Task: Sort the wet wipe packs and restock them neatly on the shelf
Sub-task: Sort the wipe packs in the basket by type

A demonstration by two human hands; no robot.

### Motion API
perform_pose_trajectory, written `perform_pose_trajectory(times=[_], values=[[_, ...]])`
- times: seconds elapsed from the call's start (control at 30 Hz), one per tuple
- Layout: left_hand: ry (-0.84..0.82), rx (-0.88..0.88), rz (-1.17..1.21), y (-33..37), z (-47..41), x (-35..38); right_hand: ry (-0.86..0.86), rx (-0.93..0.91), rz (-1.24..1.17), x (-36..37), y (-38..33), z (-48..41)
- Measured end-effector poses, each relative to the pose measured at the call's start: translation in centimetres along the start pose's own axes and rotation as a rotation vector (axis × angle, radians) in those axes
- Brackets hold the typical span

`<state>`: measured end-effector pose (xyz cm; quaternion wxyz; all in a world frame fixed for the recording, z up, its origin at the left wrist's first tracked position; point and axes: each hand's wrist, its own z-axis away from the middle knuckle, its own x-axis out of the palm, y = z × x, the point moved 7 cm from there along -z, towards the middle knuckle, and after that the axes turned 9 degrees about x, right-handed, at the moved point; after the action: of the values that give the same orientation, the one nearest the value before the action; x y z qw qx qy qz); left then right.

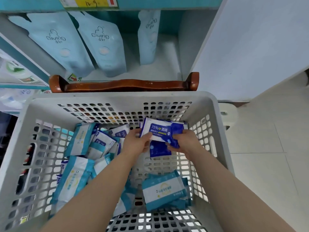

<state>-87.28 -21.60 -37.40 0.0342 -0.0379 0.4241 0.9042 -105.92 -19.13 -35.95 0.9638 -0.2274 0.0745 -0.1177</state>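
Observation:
A grey perforated basket [209, 104] stands in front of me, with several wet wipe packs lying loose in it. Both hands reach into its far right part. My left hand [136, 143] and my right hand [183, 142] together hold a small stack of dark blue and white 75% alcohol wipe packs [163, 130], thumbs on the top pack. Another dark blue pack [159, 150] shows just below. Teal and white packs lie at the left [80, 139] and near the front [163, 190]. The shelf [160, 71] is beyond the basket.
Light blue Giving pouches [58, 44] lean on the shelf, with bare room at its right end. A brown wooden chair back [123, 85] stands between basket and shelf. A white wall panel [250, 47] and tiled floor [267, 148] lie to the right.

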Motion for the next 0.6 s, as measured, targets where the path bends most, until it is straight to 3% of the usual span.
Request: perform_pose_trajectory(times=[0.13, 0.27, 0.43, 0.53, 0.6], values=[[-0.016, 0.179, -0.38, 1.3, -1.0, 0.2, 0.132, -0.078, -0.127, -1.1, -0.5, -0.7], [-0.094, 0.21, -0.588, 1.2, -2.0, 1.4, 0.224, -0.128, -0.163, -1.2, 0.2, -2.0], [-0.125, 0.268, -0.688, 1.4, -1.2, 1.1, 0.421, -0.214, 0.223, -0.9, 0.5, -0.5], [-0.117, 0.335, -0.731, 2.1, 0.5, -0.3, 0.568, -0.377, 0.527, 0.0, -0.7, 2.2], [-0.097, 0.41, -0.795, 3.0, 1.9, -2.0, 0.578, -0.499, 0.669, 1.7, -1.5, 3.9]])
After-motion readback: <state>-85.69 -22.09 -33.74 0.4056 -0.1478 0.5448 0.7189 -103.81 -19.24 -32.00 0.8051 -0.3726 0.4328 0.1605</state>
